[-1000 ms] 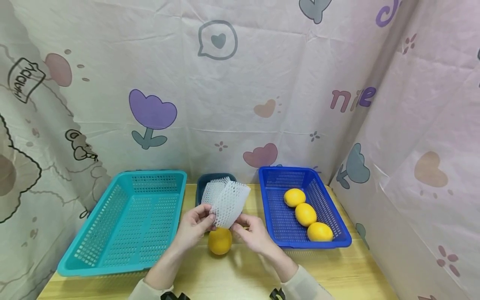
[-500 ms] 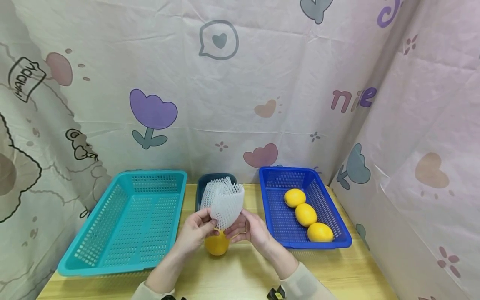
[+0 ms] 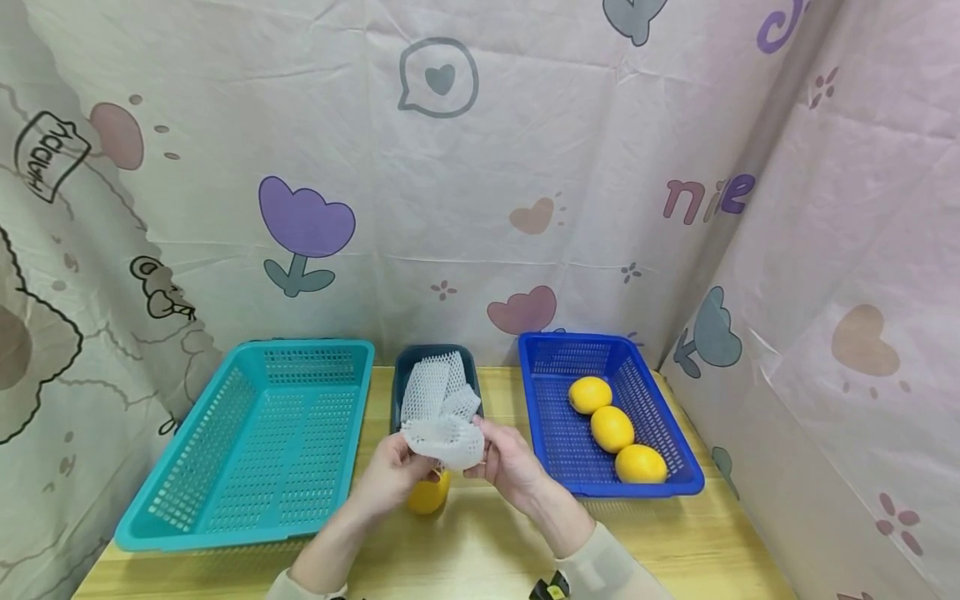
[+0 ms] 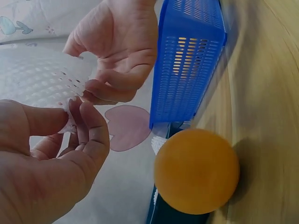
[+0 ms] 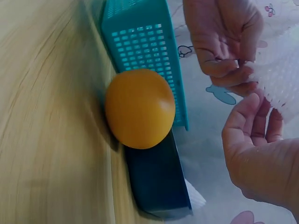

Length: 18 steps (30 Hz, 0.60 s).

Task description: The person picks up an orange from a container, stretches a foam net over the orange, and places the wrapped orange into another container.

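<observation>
1. Head view: I see the left hand (image 3: 392, 469) and the right hand (image 3: 513, 463) pinching opposite sides of a white foam net (image 3: 446, 442), held in the air over the middle of the table (image 3: 480, 562). An orange fruit (image 3: 428, 497) sits below, partly covered by the left hand. By the table's far edge, a dark box (image 3: 402, 361) holds other white nets (image 3: 429, 390). A turquoise basket (image 3: 277, 467) stands along the left edge; a blue basket (image 3: 551, 442) stands near the far right corner — three yellow fruits (image 3: 612, 429) lie in it in a slanting row.
2. Left wrist view: I get the left thumb and fingers clamped on the net's rim, the right fingers close beside them. The orange fruit is apart from both hands.
3. Right wrist view: the right fingers bend at the net's edge. The orange fruit rests on the table beside the dark box — whether they touch, I cannot tell.
</observation>
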Available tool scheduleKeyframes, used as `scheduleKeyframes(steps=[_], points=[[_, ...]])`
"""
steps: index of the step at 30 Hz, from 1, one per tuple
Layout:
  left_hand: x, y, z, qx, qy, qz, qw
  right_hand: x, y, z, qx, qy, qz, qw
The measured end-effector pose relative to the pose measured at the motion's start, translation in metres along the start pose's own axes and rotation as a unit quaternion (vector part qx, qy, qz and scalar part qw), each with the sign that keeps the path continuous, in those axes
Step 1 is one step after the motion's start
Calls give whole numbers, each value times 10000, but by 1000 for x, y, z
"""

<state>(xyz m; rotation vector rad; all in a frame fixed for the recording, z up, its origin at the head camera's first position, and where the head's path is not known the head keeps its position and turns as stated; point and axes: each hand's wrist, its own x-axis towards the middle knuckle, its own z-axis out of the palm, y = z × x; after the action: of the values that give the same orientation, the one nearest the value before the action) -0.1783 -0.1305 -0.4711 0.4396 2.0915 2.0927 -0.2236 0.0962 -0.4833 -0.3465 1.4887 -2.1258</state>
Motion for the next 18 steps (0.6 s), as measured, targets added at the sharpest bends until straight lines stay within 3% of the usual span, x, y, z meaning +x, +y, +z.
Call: scheduleKeyframes(steps=[3,7,11,18], points=[[-1,-1,0,124,-6,69,9999,0,0,0,161,-7,-107,9998],[-2,-1,0,46,64,-77,9999,-1,2,1,320,20,-165,9994],[-3,-1,0,-353,140,-439,9983,-1,3,3,313,63,-216,9993],[-2,1,0,-1132,118,-1129,9871,-1,4,5,294,65,-361,9989]])
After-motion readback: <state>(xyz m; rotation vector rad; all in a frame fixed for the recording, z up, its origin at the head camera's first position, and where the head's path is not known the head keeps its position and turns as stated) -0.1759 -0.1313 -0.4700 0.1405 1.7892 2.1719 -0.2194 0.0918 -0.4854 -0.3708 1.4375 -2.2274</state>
